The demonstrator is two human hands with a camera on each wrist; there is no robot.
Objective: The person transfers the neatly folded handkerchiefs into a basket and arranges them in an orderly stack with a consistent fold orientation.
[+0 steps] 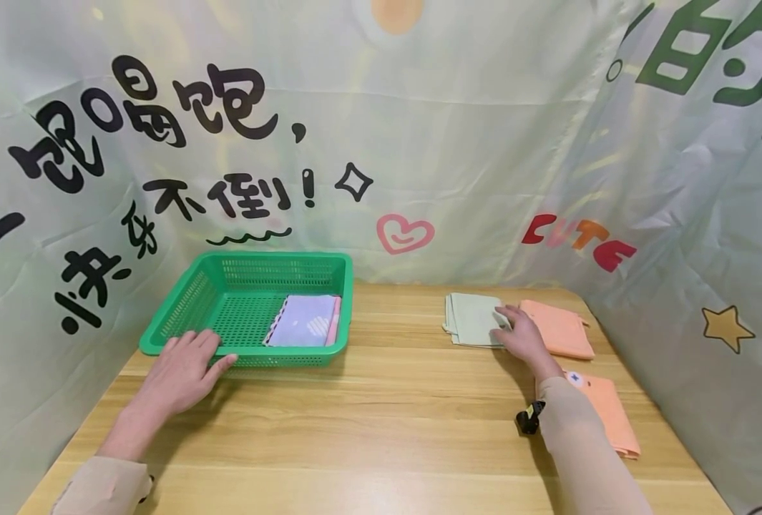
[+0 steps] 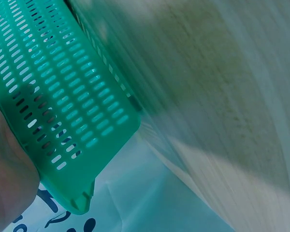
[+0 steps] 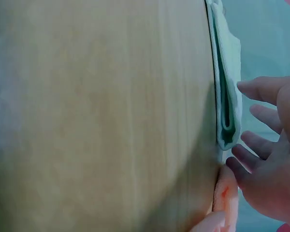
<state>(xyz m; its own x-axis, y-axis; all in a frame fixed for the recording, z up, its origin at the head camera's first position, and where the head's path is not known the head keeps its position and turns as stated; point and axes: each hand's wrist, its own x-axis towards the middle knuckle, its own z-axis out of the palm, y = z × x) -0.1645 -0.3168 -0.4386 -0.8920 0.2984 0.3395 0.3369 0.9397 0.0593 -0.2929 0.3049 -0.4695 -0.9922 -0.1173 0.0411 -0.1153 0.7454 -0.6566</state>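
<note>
My left hand [image 1: 184, 375] grips the front-left rim of a green plastic basket [image 1: 252, 352], with its fingers over the rim and its thumb outside. The basket's slotted side [image 2: 63, 92] fills much of the left wrist view. Inside the basket, at the right, lies a folded lilac cloth [image 1: 303, 320] with a pink edge. My right hand [image 1: 524, 336] hovers with spread fingers at the right edge of a folded pale green cloth [image 1: 474, 318]. In the right wrist view its thumb tip is at the pale green cloth [image 3: 228, 77]; contact is unclear.
A folded orange cloth [image 1: 557, 329] lies just right of the right hand. Another orange cloth [image 1: 609, 411], with a button-like eye, lies nearer, partly behind the right forearm. The wooden table [image 1: 381, 429] is bordered by printed fabric walls [image 1: 484, 179].
</note>
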